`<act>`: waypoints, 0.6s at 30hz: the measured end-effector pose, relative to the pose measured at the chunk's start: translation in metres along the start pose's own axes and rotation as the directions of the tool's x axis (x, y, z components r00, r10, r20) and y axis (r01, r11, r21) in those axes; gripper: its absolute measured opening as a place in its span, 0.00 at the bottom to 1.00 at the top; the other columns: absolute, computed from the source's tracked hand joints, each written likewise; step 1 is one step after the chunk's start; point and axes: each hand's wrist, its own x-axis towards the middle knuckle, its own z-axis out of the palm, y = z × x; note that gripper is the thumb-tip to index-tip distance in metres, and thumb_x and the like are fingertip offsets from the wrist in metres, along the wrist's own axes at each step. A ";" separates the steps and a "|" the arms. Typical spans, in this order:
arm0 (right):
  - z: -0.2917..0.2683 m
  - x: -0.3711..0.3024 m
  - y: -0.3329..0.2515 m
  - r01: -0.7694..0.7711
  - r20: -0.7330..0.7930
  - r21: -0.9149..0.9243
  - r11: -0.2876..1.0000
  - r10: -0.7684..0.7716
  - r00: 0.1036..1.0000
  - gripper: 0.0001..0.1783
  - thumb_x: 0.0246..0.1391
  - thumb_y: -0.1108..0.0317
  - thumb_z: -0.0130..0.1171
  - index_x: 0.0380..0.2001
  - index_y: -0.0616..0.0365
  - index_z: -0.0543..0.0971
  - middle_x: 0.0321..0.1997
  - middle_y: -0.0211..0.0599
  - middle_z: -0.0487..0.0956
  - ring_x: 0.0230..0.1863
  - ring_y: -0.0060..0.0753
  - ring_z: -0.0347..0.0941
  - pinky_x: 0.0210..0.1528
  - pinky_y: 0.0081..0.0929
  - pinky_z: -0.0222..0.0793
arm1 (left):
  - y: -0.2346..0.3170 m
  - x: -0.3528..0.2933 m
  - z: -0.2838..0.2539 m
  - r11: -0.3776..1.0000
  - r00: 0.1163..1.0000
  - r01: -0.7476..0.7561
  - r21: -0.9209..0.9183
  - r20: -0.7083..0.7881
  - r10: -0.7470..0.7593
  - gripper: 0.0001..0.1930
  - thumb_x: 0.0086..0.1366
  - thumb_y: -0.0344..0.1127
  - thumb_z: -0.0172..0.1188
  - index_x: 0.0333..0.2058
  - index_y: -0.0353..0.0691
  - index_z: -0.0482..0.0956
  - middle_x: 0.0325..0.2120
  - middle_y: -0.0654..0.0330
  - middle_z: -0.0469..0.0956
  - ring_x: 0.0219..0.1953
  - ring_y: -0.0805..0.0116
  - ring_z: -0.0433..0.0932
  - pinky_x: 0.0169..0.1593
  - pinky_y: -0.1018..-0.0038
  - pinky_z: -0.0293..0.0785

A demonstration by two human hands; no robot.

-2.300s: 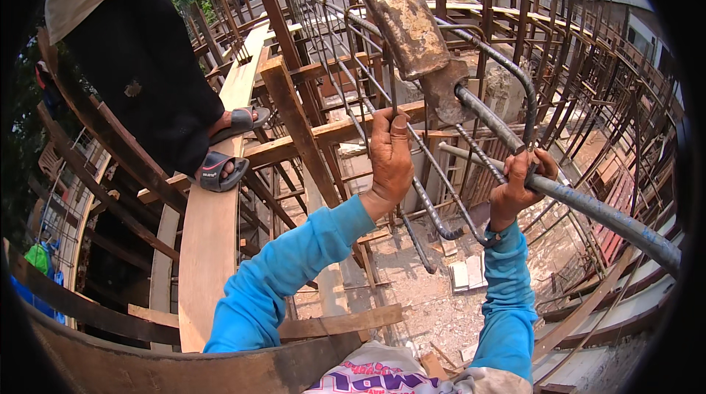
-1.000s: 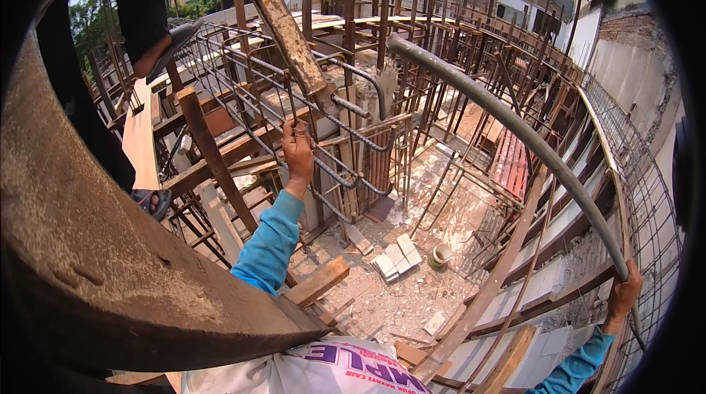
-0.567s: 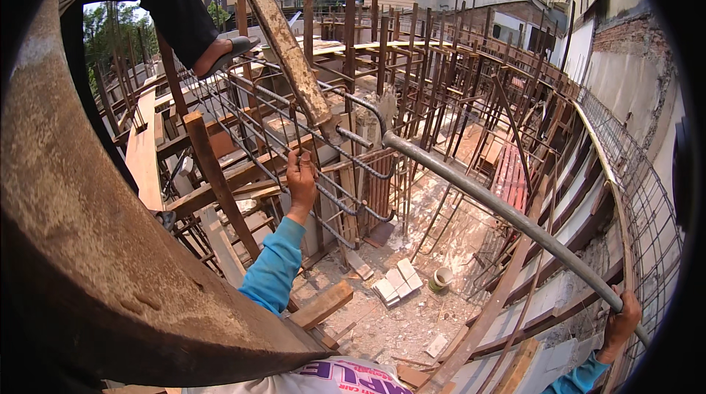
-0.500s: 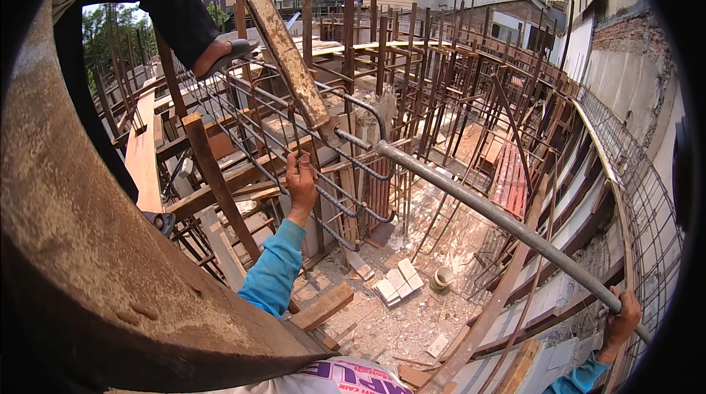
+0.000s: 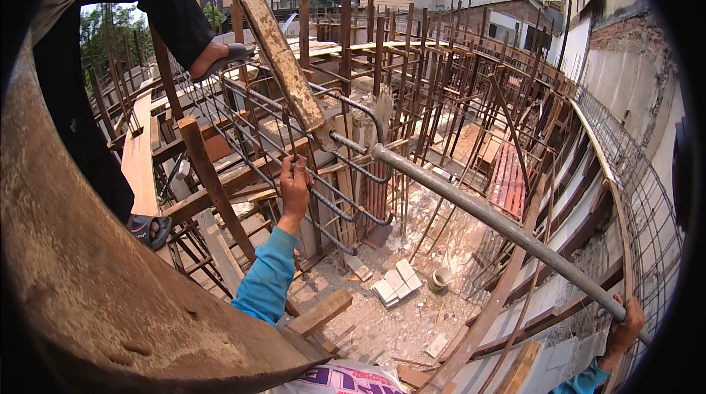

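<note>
My right hand [image 5: 625,325] is closed round the lower end of a long grey metal pipe [image 5: 500,219]. The pipe's far end meets the tip of a ribbed rebar [image 5: 348,142], apparently sleeved over it. My left hand [image 5: 294,189], in a blue sleeve, has its fingers curled round a thin bar of the rebar cage [image 5: 272,145]. Several bars of this cage end in bent hooks just right of that hand. A worn, mud-spattered timber [image 5: 276,48] slants down from the top, its lower end against the bars near the pipe's mouth.
Another person's dark-trousered leg [image 5: 173,8] and sandalled foot [image 5: 224,59] are at upper left. A large rough brown surface [image 5: 95,261] curves along the left. Pale blocks [image 5: 397,284] and a bucket [image 5: 440,279] lie below. Wire mesh [image 5: 632,166] lines the right side.
The view has shifted slightly. My left hand has moved a little down and left along the cage. My right hand keeps its hold on the pipe.
</note>
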 end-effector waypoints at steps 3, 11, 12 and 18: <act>0.001 -0.001 0.001 -0.006 -0.004 0.001 1.000 0.006 1.000 0.14 0.45 0.75 0.61 0.17 0.66 0.65 0.18 0.49 0.64 0.21 0.53 0.62 0.23 0.42 0.51 | -0.002 0.001 -0.001 1.000 1.000 0.005 0.006 -0.004 -0.005 0.10 0.68 0.41 0.47 0.37 0.41 0.67 0.14 0.68 0.60 0.18 0.80 0.61 0.24 0.79 0.63; 0.000 0.011 -0.026 0.004 0.060 0.064 0.998 -0.008 0.998 0.15 0.45 0.74 0.61 0.17 0.64 0.64 0.17 0.48 0.64 0.19 0.53 0.62 0.22 0.42 0.51 | -0.003 -0.001 -0.002 1.000 1.000 0.006 -0.017 0.007 -0.006 0.09 0.68 0.40 0.48 0.36 0.41 0.68 0.14 0.68 0.61 0.18 0.80 0.62 0.24 0.80 0.63; -0.002 0.013 -0.033 0.002 0.062 0.059 0.998 -0.005 0.998 0.15 0.45 0.74 0.61 0.16 0.64 0.64 0.17 0.48 0.64 0.19 0.53 0.62 0.22 0.42 0.51 | -0.004 -0.001 0.000 1.000 1.000 0.009 -0.016 0.004 -0.009 0.09 0.68 0.40 0.48 0.36 0.41 0.68 0.14 0.68 0.61 0.18 0.80 0.62 0.24 0.80 0.63; 0.010 -0.017 -0.059 0.023 0.181 0.107 0.994 -0.042 0.983 0.13 0.41 0.73 0.61 0.18 0.62 0.65 0.18 0.49 0.65 0.22 0.57 0.63 0.24 0.42 0.52 | 0.005 -0.002 0.005 0.999 0.998 -0.014 0.048 -0.066 0.017 0.10 0.68 0.39 0.48 0.38 0.39 0.69 0.18 0.67 0.65 0.22 0.79 0.66 0.29 0.79 0.67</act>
